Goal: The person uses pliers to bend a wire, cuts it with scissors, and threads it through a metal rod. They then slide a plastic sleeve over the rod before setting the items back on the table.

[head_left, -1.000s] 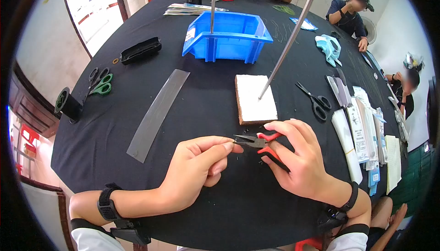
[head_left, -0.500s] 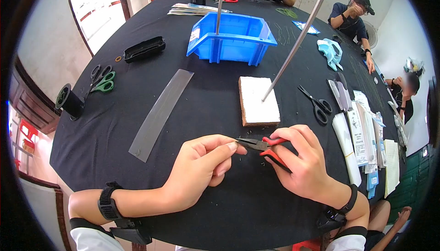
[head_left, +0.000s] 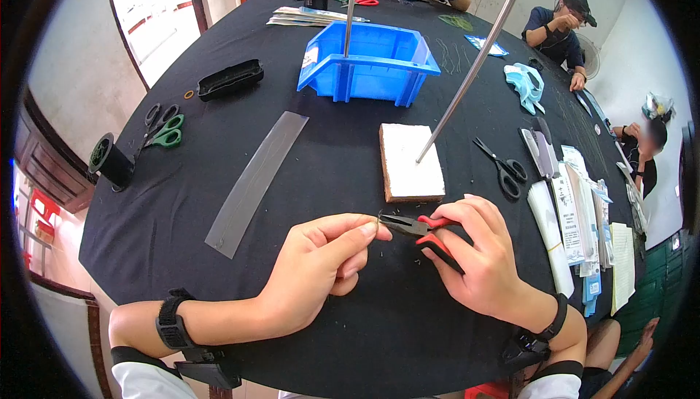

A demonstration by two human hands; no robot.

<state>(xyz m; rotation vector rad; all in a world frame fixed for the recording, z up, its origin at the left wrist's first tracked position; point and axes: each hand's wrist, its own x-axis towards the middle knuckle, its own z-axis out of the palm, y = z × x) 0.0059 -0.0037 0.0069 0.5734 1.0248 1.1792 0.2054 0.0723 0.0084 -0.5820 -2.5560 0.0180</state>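
Note:
My right hand (head_left: 481, 253) is closed around the red handles of a pair of needle-nose pliers (head_left: 403, 225), over the near middle of the table. The pliers' dark jaws point left and meet the fingertips of my left hand (head_left: 315, 268). Thumb and forefinger of that left hand are pinched together. A thin sliver shows at their tips, too small to name. Just beyond the pliers lies a white-topped block (head_left: 413, 162) with a metal rod (head_left: 467, 78) standing slanted on it. A translucent grey strip (head_left: 257, 184) lies beyond my left hand.
A blue bin (head_left: 368, 64) stands at the back. Black scissors (head_left: 503, 168), a stapler (head_left: 539, 147) and paper packets (head_left: 580, 209) lie on the right. Green-handled scissors (head_left: 166, 131), a thread spool (head_left: 111, 162) and a black tray (head_left: 230, 79) sit left. Other people sit around the table.
The pliers' jaws have shifted slightly at my left fingertips, and my right hand has moved very little. At the far side, other people's hands have changed position.

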